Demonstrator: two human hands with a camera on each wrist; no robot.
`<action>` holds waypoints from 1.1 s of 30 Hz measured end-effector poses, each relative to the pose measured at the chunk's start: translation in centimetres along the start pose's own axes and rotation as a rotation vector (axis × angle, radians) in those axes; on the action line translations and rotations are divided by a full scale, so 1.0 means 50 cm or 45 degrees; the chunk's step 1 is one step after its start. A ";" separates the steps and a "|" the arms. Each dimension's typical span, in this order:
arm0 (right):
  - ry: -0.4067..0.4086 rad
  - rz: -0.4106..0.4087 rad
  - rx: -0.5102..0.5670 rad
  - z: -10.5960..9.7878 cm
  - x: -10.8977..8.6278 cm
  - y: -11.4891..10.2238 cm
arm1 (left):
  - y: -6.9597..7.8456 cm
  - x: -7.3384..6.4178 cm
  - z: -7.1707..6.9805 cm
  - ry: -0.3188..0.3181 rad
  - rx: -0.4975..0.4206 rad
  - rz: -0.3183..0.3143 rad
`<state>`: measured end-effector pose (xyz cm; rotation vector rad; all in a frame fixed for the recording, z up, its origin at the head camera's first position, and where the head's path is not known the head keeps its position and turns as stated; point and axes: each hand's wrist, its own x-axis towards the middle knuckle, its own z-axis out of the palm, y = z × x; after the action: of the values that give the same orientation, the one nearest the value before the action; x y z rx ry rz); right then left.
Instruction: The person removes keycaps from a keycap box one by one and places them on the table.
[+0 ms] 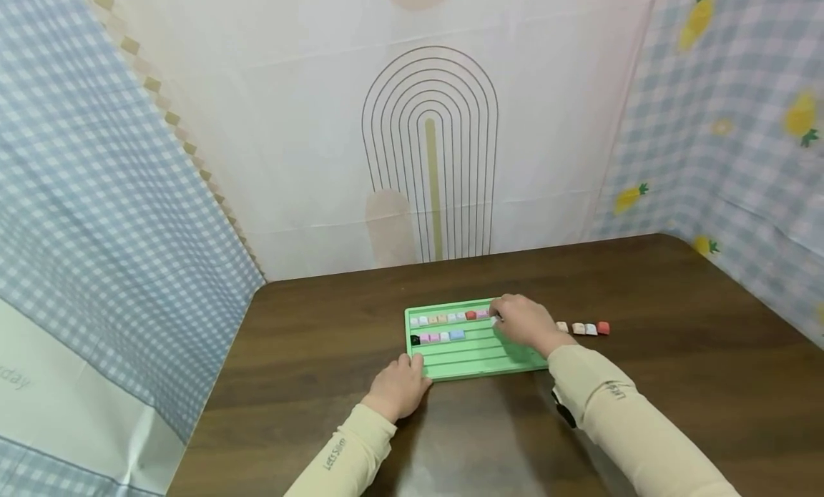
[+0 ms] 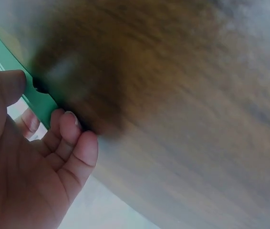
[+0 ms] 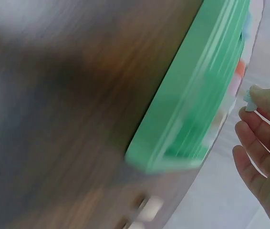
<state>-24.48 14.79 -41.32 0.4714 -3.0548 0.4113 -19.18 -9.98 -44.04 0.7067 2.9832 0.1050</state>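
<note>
A green tray (image 1: 476, 366) with raised ridges lies on the table. My left hand (image 1: 400, 387) grips its near left corner, thumb along the front wall and fingers around the side, as the left wrist view shows. My right hand (image 1: 524, 321) is over the tray's upper right part. Between thumb and index finger it pinches a pale keycap (image 3: 250, 102), held above the tray in the right wrist view. Along the back ridge stands a row of white, peach, red and pink keycaps (image 1: 441, 319). A shorter row below starts with a black keycap (image 1: 415, 340) and ends with a wider blue keycap (image 1: 456, 335).
Right of the tray, several loose keycaps lie on the table, among them a red keycap (image 1: 603, 328) and a white keycap (image 1: 591, 330). The brown wooden table (image 1: 322, 325) meets a hanging cloth (image 1: 309, 161) at the back.
</note>
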 end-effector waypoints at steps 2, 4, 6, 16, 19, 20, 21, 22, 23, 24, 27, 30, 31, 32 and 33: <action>0.014 0.020 0.007 -0.013 -0.003 0.020 | -0.009 0.004 -0.006 -0.010 -0.012 0.001; 0.034 0.045 0.014 -0.027 -0.008 0.045 | -0.018 0.007 -0.011 -0.018 -0.014 0.004; 0.051 0.082 0.022 -0.043 -0.017 0.072 | -0.024 0.010 -0.015 -0.021 -0.011 0.009; 0.053 0.293 0.014 -0.090 -0.106 0.247 | -0.023 0.009 -0.015 0.021 0.010 0.013; 0.001 0.345 0.020 -0.083 -0.134 0.285 | -0.019 0.007 -0.010 0.038 0.024 0.019; -0.021 0.358 0.023 -0.078 -0.141 0.294 | -0.017 0.007 -0.009 0.040 0.028 0.021; -0.042 0.366 0.025 -0.073 -0.147 0.301 | -0.016 0.006 -0.008 0.041 0.031 0.024; -0.059 0.373 0.029 -0.068 -0.152 0.306 | -0.014 0.005 -0.006 0.040 0.036 0.027; -0.072 0.378 0.033 -0.063 -0.155 0.310 | -0.013 0.005 -0.004 0.041 0.041 0.032; -0.078 0.381 0.038 -0.057 -0.158 0.312 | -0.011 0.004 -0.003 0.046 0.046 0.037; -0.073 0.376 0.043 -0.042 -0.162 0.313 | -0.007 0.004 0.003 0.061 0.061 0.052; -0.057 0.367 0.035 -0.032 -0.163 0.309 | -0.006 0.003 0.007 0.074 0.068 0.061; -0.055 0.367 0.032 -0.031 -0.162 0.306 | -0.006 0.003 0.006 0.078 0.067 0.062; -0.052 0.363 0.028 -0.030 -0.162 0.304 | -0.006 0.003 0.007 0.079 0.067 0.061; -0.052 0.366 0.026 -0.030 -0.160 0.302 | -0.007 0.003 0.007 0.081 0.067 0.060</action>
<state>-21.39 31.42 -44.25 0.0384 -3.1677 0.4455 -19.42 -10.22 -44.40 0.7948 3.0405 0.0531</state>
